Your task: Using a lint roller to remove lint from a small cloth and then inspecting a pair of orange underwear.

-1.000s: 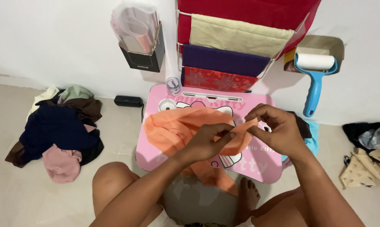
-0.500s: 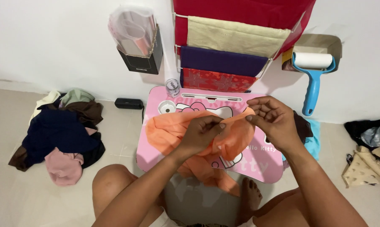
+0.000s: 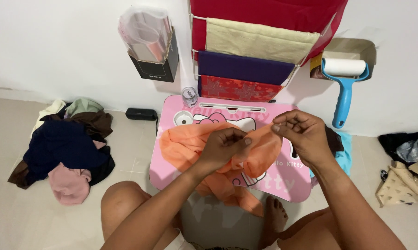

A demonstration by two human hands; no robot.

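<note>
The orange cloth (image 3: 195,143) lies bunched and rumpled across the pink table (image 3: 283,180), and both hands have hold of it: the left hand (image 3: 225,149) is closed in a loose fist around a gathered fold near the middle of the cloth, and the right hand (image 3: 301,134) pinches a raised edge between thumb and fingertips, lifting that edge just clear of the table. Judged from how it lies, the folding of this piece is barely started: no flat panel or squared edge shows yet, a tail of the fabric hangs off the near edge of the table below the hands, and the part to the left of the left hand is a soft heap. Beyond the hands, a wall rack (image 3: 246,69) holds flat folded cloths in beige, purple and red, which reads as work already finished. Well off to the left of the left hand, a pile of mixed clothes (image 3: 65,148) sits loose on the floor, and more crumpled fabric (image 3: 403,176) lies well to the right of the right hand, so a good deal seems left to handle. A blue lint roller (image 3: 345,83) hangs on the wall above the right hand, untouched.
</note>
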